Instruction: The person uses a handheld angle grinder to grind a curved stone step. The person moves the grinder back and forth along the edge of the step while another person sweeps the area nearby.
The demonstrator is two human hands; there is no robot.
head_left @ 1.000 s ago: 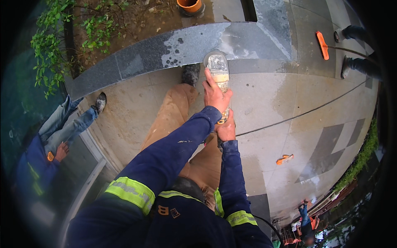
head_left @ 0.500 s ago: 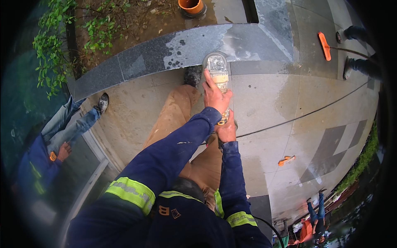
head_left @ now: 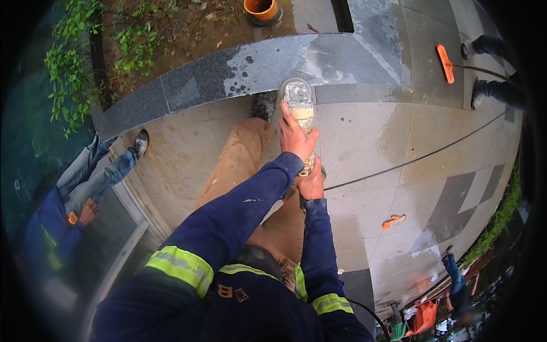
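Observation:
My left hand [head_left: 294, 134] grips the upper body of a dust-caked power grinder [head_left: 299, 112], thumb and fingers closed round it. Just below, my right hand [head_left: 311, 183] is closed on the rear of the same tool. The grinder's round head lies at the front edge of the wet grey stone coping [head_left: 194, 80], over my boot [head_left: 262, 105]; I cannot tell if it touches. Pale wet residue and dark spots mark the coping near the head. A black cable [head_left: 399, 167] runs across the paving to the right, near my right hand.
A planter [head_left: 131, 51] holds plants and an orange pipe [head_left: 261, 9]. An orange-headed tool [head_left: 445, 64] is near a person's legs [head_left: 496, 94] on the right. An orange glove-like item [head_left: 394, 221] lies on paving. Another worker [head_left: 80, 188] is at left; a distant person [head_left: 454, 276] is lower right.
The grinder and both my hands have shifted slightly toward me, down in the picture. The distant person at lower right has moved rightward, legs changing position.

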